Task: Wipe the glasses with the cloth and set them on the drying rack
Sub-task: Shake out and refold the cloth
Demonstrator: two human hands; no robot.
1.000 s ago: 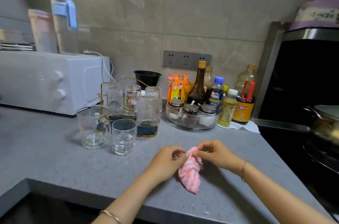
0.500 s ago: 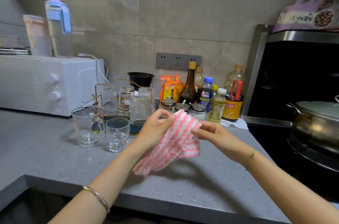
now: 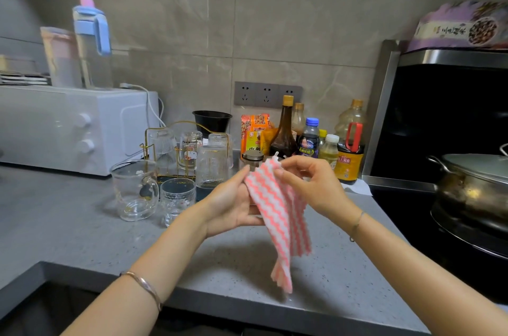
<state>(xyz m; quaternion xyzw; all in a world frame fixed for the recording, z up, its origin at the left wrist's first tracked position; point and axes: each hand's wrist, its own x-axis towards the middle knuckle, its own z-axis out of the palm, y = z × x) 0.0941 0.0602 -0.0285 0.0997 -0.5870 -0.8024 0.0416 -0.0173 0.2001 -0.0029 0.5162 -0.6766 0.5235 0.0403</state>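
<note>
A pink-and-white zigzag cloth [image 3: 280,214] hangs in the air above the grey counter. My right hand [image 3: 313,184] pinches its top edge, and my left hand [image 3: 233,203] lies under its upper left part with fingers fairly straight, thumb along the cloth's edge. To the left on the counter stand a clear glass mug [image 3: 134,190] and a small textured glass [image 3: 177,199]. Behind them is a gold wire drying rack [image 3: 156,148] with several glasses upside down on it, among them a ribbed glass [image 3: 211,166] at its front right.
A white microwave [image 3: 68,126] stands at back left with a blue-lidded jug [image 3: 92,41] on top. Sauce bottles [image 3: 284,129] and jars crowd the back wall. A steel pot [image 3: 472,184] sits on the black stove at right. The counter edge [image 3: 247,305] runs close in front.
Both hands lifted the cloth off the counter and opened it out. It now hangs long and folded from my right hand, with my left palm under it.
</note>
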